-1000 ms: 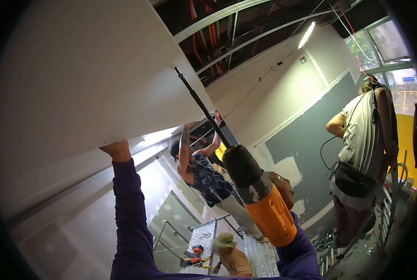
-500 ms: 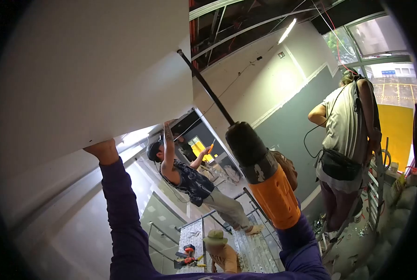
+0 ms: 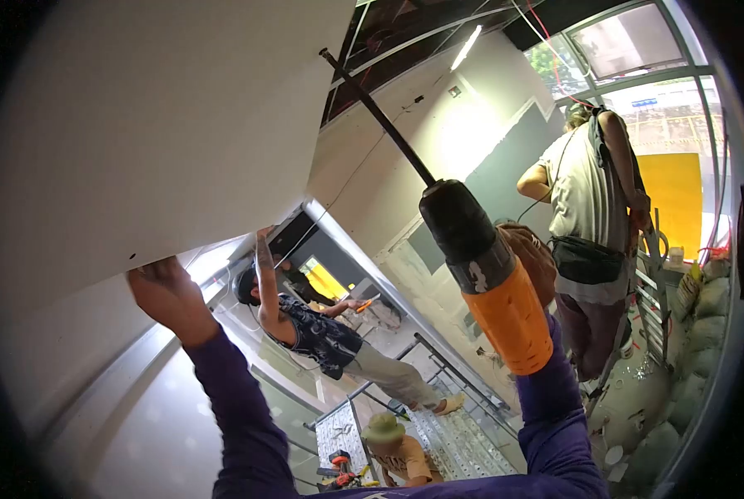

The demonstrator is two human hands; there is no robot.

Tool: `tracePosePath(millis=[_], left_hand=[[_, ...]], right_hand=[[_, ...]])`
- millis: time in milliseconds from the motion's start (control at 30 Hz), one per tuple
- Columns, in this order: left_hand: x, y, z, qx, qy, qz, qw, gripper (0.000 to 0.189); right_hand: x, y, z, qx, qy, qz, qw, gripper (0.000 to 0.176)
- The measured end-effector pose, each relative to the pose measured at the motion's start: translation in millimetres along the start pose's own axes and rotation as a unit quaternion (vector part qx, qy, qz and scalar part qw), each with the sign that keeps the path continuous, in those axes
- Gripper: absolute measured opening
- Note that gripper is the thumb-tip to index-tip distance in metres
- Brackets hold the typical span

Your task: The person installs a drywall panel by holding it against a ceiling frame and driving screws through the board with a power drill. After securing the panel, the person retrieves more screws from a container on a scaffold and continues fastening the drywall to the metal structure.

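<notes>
My left hand is raised to the lower edge of a large pale ceiling panel, its fingers bent at the edge, partly hidden behind it. My right hand is wrapped round an orange and black power drill, which hides much of the hand. The drill's long dark bit points up and left, with its tip in front of the panel near its right edge. Whether the tip touches the panel I cannot tell. A small dark spot marks the panel near my left hand.
A person in a patterned vest stands on a scaffold platform, one arm up at the panel. Below is a person in a green hat. Another person stands at a ladder on the right. Red tools lie on a platform.
The view has shifted, moving the workers leftward in it. My left hand now shows bent fingers at the panel edge. The drill sits further right, still in my right hand.
</notes>
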State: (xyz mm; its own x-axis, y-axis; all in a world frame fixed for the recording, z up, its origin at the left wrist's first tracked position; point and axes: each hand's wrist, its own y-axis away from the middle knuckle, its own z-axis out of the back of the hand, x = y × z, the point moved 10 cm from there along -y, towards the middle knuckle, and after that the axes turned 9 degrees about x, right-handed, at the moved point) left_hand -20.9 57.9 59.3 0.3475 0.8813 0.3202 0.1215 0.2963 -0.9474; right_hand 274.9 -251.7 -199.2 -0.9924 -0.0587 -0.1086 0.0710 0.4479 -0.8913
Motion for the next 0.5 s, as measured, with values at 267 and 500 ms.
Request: tracePosePath(millis=[267,500], left_hand=[[146.5,519.5,-66.1,-0.271,0.491,0.774,0.294,0.013],[88.8,581.9,-102.1,-0.213,0.462,0.834,0.214,0.011]], right_hand=[[3.1,-3.7,6.3,0.053,0.072,0.010,0.996,0.042],[-13.1,28.1,7.8,0.060,0.137,-0.010,0.989,0.048]])
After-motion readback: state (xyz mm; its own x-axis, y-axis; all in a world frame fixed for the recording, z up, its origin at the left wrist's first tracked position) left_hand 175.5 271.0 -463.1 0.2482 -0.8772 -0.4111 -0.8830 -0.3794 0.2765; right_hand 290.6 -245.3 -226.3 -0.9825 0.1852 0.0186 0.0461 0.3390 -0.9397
